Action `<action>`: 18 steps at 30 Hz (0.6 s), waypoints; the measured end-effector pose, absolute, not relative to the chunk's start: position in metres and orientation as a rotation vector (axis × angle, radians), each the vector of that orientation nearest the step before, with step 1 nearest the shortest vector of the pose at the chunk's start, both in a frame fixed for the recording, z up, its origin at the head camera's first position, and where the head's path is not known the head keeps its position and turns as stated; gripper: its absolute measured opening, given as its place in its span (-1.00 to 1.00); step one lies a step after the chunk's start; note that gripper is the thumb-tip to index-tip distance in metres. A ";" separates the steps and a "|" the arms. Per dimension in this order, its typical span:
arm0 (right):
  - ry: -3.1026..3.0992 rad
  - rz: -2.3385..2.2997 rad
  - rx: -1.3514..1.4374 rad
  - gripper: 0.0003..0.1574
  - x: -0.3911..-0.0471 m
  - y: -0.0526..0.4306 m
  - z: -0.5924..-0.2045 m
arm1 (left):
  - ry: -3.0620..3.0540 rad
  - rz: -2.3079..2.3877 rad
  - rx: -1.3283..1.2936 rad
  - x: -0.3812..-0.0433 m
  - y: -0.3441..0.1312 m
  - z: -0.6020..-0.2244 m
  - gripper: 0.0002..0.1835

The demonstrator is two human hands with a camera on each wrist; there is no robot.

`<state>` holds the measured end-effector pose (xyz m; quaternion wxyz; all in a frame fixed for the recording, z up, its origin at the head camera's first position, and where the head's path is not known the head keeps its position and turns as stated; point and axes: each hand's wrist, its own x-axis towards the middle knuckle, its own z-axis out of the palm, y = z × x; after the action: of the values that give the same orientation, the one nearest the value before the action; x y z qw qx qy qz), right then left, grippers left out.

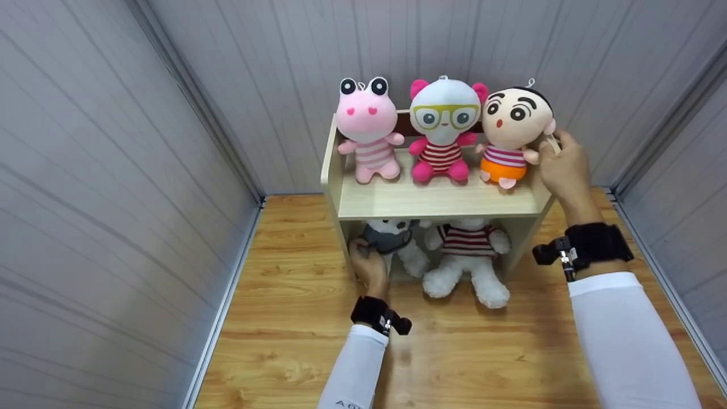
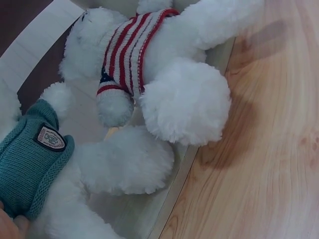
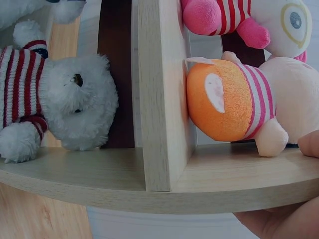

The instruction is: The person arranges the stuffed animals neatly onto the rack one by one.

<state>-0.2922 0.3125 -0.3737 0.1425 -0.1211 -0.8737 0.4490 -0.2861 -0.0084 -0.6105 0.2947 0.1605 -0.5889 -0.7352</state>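
My left hand (image 1: 369, 266) reaches into the lower left compartment and holds the side of a white plush bear in a blue-grey knitted sweater (image 2: 37, 154); fingertips show at the sweater's hem in the left wrist view. Beside it sits a second white plush bear in a red-striped sweater (image 1: 468, 241), legs out over the front edge. At upper right, my right hand (image 1: 568, 167) grips the side panel of the small wooden shelf (image 1: 437, 199), thumb inside and fingers outside. Nearest that hand is a boy plush toy with orange shorts (image 1: 504, 167).
On the upper board also sit a pink plush toy with bulging eyes (image 1: 372, 122) and a plush toy with yellow glasses (image 1: 445, 130). The shelf stands on a wood-look floor (image 1: 284, 295) near the grey panelled back wall (image 1: 272, 102). Side walls rise left and right.
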 end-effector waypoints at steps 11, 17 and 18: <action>-2.551 1.320 -0.390 -0.30 -0.294 0.311 -0.372 | -1.620 -1.948 0.432 -0.289 -0.009 -0.612 -0.79; -2.552 1.304 -0.388 -0.30 -0.294 0.312 -0.373 | -1.692 -1.929 0.465 -0.289 -0.010 -0.612 -0.77; -2.550 1.302 -0.387 -0.30 -0.294 0.312 -0.373 | -1.731 -1.892 0.474 -0.289 -0.011 -0.612 -0.77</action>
<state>-0.2938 0.3121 -0.3727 0.1256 -0.1330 -0.8755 0.4472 -0.2894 -0.0110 -0.6121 0.2639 0.1754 -0.6401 -0.6999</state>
